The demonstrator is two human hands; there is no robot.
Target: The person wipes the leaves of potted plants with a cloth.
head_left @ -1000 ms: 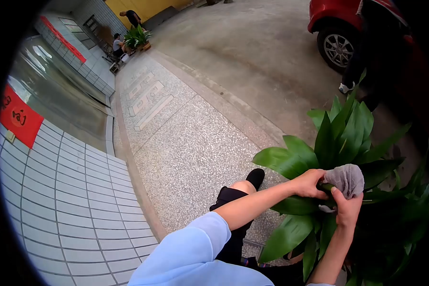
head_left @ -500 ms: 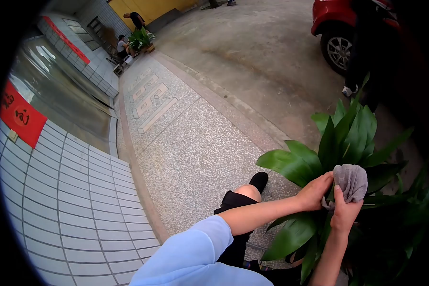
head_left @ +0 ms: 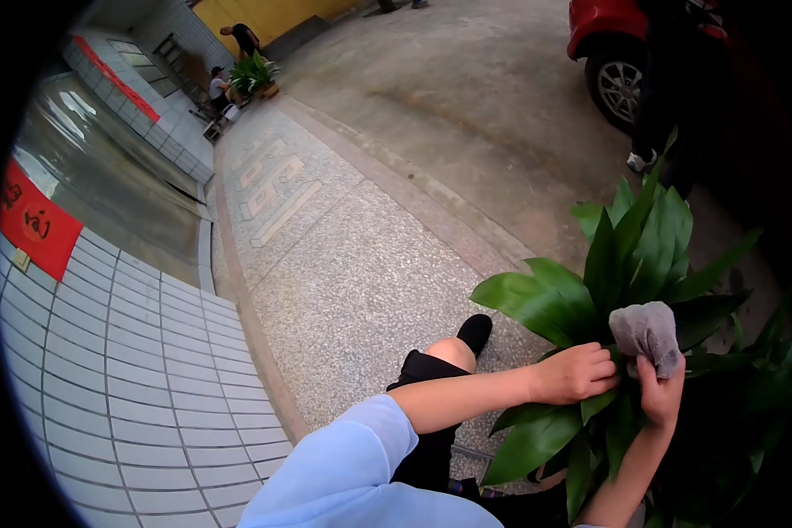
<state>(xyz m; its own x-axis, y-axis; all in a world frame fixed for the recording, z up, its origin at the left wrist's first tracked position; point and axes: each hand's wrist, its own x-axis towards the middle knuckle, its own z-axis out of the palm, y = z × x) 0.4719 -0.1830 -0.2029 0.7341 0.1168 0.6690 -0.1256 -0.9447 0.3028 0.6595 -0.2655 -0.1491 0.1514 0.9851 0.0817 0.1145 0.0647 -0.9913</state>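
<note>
A grey cloth (head_left: 644, 333) is bunched up in my right hand (head_left: 662, 392), with the thumb pressed against it. Beside it, my left hand (head_left: 576, 374) has its fingers curled in on a green leaf (head_left: 597, 404), which shows just below them; the fingertips are partly hidden. Both hands are in among the broad, glossy leaves of a potted plant (head_left: 541, 304). The cloth is apart from my left hand, over the middle of the plant.
A speckled stone walkway (head_left: 352, 282) runs along a white tiled wall (head_left: 141, 370). At upper right, a person in dark trousers (head_left: 656, 114) stands by a red car (head_left: 590, 26). Two people are by another plant (head_left: 253, 74) at the far end.
My left hand has left the cloth and curled its fingers at a leaf. My right hand keeps the cloth and has moved slightly down and to the right.
</note>
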